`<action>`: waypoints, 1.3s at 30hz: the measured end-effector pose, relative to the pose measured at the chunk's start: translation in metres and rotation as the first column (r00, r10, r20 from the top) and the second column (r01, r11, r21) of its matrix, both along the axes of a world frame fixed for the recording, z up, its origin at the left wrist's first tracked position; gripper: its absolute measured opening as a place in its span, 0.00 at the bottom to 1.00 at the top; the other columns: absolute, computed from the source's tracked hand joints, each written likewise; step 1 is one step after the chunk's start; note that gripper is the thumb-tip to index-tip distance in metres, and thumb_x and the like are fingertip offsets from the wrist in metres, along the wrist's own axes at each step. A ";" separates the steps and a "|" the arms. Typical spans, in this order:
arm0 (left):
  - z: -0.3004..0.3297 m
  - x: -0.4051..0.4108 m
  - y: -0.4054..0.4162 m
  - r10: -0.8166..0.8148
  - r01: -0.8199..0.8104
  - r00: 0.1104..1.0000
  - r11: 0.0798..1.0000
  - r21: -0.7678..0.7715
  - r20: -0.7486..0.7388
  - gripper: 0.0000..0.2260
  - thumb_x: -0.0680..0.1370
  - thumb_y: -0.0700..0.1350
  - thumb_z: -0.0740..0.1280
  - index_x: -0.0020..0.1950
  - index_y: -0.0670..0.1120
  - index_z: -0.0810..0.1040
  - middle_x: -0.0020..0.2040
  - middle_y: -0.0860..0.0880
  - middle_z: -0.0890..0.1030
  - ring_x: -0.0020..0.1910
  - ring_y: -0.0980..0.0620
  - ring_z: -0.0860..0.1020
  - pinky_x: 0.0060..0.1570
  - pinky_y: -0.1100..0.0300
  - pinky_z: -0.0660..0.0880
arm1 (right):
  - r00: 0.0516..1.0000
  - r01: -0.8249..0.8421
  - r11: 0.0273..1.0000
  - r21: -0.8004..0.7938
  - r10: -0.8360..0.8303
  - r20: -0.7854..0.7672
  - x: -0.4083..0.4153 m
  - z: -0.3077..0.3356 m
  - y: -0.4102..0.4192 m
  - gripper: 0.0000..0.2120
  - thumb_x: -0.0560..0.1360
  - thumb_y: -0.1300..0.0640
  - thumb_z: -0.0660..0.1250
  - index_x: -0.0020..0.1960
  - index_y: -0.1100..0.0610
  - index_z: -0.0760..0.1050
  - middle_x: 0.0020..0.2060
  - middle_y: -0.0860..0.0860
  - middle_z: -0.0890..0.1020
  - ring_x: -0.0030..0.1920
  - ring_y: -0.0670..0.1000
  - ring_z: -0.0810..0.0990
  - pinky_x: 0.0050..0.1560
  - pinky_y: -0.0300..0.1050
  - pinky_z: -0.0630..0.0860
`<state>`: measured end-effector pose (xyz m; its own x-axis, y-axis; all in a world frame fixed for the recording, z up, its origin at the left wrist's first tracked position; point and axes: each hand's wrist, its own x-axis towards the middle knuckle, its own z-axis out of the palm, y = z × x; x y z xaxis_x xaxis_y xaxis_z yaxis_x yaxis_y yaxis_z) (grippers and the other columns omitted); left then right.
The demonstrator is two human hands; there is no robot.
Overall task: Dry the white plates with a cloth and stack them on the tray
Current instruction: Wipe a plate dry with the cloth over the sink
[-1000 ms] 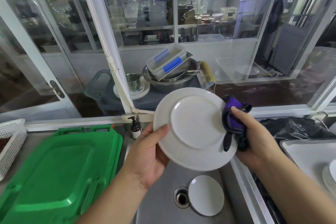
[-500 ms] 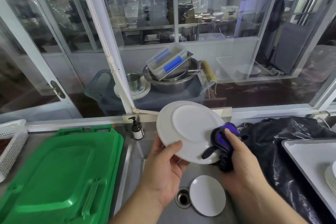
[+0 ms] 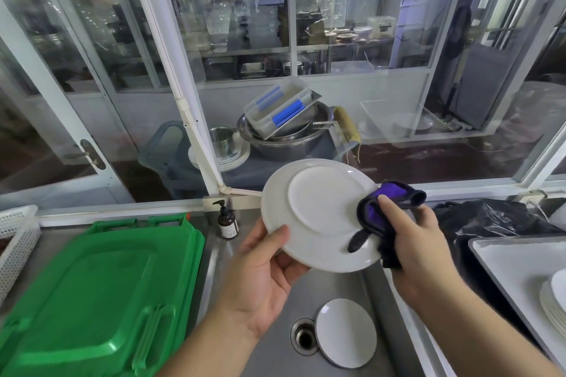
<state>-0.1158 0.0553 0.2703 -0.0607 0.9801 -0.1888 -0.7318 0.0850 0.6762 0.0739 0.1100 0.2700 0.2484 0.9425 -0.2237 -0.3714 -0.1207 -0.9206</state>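
My left hand grips a white plate by its lower left rim, underside facing me, tilted over the sink. My right hand holds a purple and black cloth pressed against the plate's right edge. A second white plate lies in the steel sink beside the drain. At the far right, a stack of white plates rests on a grey tray.
A green plastic lid or crate covers the counter at left, with a white perforated basket beyond it. A brown soap pump bottle stands at the sink's back corner. A black plastic bag lies behind the tray. Glass windows close the back.
The plate has dropped lower and tilted flatter since a second ago. My right hand with the cloth slid down along the plate's right rim. The view shifted slightly.
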 end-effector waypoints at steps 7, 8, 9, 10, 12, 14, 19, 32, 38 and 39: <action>-0.003 0.010 0.004 0.121 -0.122 0.992 0.992 -0.018 -0.033 0.18 0.79 0.34 0.64 0.66 0.47 0.80 0.59 0.42 0.86 0.54 0.43 0.86 0.47 0.49 0.85 | 0.778 -0.150 0.972 0.183 0.002 0.628 -0.023 -0.023 -0.035 0.12 0.77 0.50 0.75 0.49 0.44 0.71 0.55 0.43 0.72 0.49 0.39 0.76 0.44 0.29 0.73; -0.004 0.009 0.003 0.120 -0.121 0.991 0.992 -0.020 -0.059 0.17 0.80 0.34 0.63 0.66 0.47 0.80 0.60 0.42 0.86 0.55 0.42 0.86 0.48 0.48 0.85 | 0.674 -0.187 0.957 0.220 -0.038 0.738 -0.021 -0.027 -0.036 0.12 0.76 0.49 0.75 0.48 0.44 0.70 0.55 0.40 0.70 0.51 0.40 0.73 0.51 0.34 0.71; -0.005 0.008 0.002 0.115 -0.118 0.989 0.993 -0.022 -0.092 0.17 0.81 0.34 0.63 0.66 0.47 0.80 0.60 0.42 0.86 0.56 0.42 0.86 0.49 0.48 0.85 | 0.558 -0.218 0.940 0.263 -0.101 0.824 -0.018 -0.031 -0.035 0.12 0.76 0.49 0.75 0.49 0.46 0.71 0.55 0.40 0.69 0.53 0.43 0.71 0.55 0.40 0.69; -0.006 0.007 0.001 0.108 -0.112 0.986 0.993 -0.026 -0.131 0.16 0.81 0.34 0.63 0.66 0.46 0.80 0.59 0.41 0.86 0.55 0.42 0.86 0.50 0.47 0.85 | 0.449 -0.267 0.916 0.300 -0.157 0.880 -0.015 -0.033 -0.032 0.12 0.76 0.50 0.75 0.52 0.49 0.74 0.55 0.41 0.71 0.54 0.48 0.71 0.55 0.44 0.68; -0.008 0.009 -0.002 0.082 -0.091 0.973 0.995 -0.036 -0.214 0.15 0.81 0.34 0.63 0.65 0.45 0.80 0.57 0.41 0.86 0.53 0.43 0.86 0.49 0.48 0.85 | 0.311 -0.397 0.858 0.325 -0.208 0.927 -0.011 -0.033 -0.025 0.13 0.76 0.52 0.75 0.57 0.51 0.76 0.57 0.42 0.75 0.53 0.55 0.73 0.52 0.47 0.70; -0.009 0.012 -0.005 0.050 -0.061 0.959 0.998 -0.032 -0.277 0.14 0.81 0.34 0.64 0.63 0.45 0.81 0.56 0.40 0.86 0.52 0.43 0.85 0.49 0.48 0.84 | 0.255 -0.523 0.797 0.301 -0.191 0.948 -0.008 -0.025 -0.018 0.13 0.76 0.51 0.71 0.59 0.47 0.76 0.59 0.40 0.76 0.52 0.57 0.76 0.51 0.50 0.73; -0.010 0.019 -0.013 -0.016 0.008 0.946 1.000 -0.027 -0.324 0.13 0.81 0.33 0.64 0.58 0.47 0.85 0.56 0.38 0.86 0.50 0.44 0.85 0.42 0.52 0.83 | 0.241 -0.677 0.650 0.345 -0.247 0.939 -0.007 -0.003 0.003 0.10 0.77 0.52 0.71 0.58 0.49 0.79 0.59 0.42 0.78 0.53 0.52 0.76 0.51 0.46 0.73; -0.006 0.005 -0.009 0.126 -0.100 0.943 0.990 0.098 -0.308 0.16 0.74 0.36 0.73 0.60 0.48 0.85 0.58 0.41 0.86 0.52 0.44 0.85 0.50 0.46 0.83 | 0.286 -0.448 0.860 0.245 -0.122 0.951 0.003 -0.003 0.015 0.08 0.75 0.53 0.73 0.53 0.51 0.79 0.53 0.46 0.79 0.48 0.55 0.79 0.44 0.50 0.76; -0.010 0.008 -0.011 0.079 -0.068 0.936 0.997 0.044 -0.343 0.15 0.80 0.33 0.65 0.62 0.45 0.84 0.57 0.38 0.86 0.53 0.42 0.84 0.47 0.49 0.84 | 0.338 -0.664 0.694 0.279 -0.055 0.940 -0.011 0.000 -0.032 0.07 0.72 0.51 0.70 0.47 0.46 0.74 0.46 0.39 0.76 0.45 0.44 0.75 0.42 0.43 0.76; -0.010 0.009 -0.013 0.063 -0.049 0.937 0.998 0.048 -0.343 0.14 0.80 0.34 0.65 0.62 0.45 0.84 0.57 0.38 0.86 0.54 0.41 0.84 0.46 0.50 0.84 | 0.352 -0.680 0.673 0.290 -0.048 0.935 -0.012 0.005 -0.033 0.06 0.73 0.51 0.71 0.47 0.47 0.74 0.46 0.39 0.76 0.45 0.44 0.75 0.42 0.41 0.75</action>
<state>-0.1069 0.0427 0.2607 -0.1702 0.9794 -0.1088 -0.4564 0.0195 0.8896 0.0620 0.0773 0.2754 -0.4094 0.7878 0.4601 0.5440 0.6157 -0.5701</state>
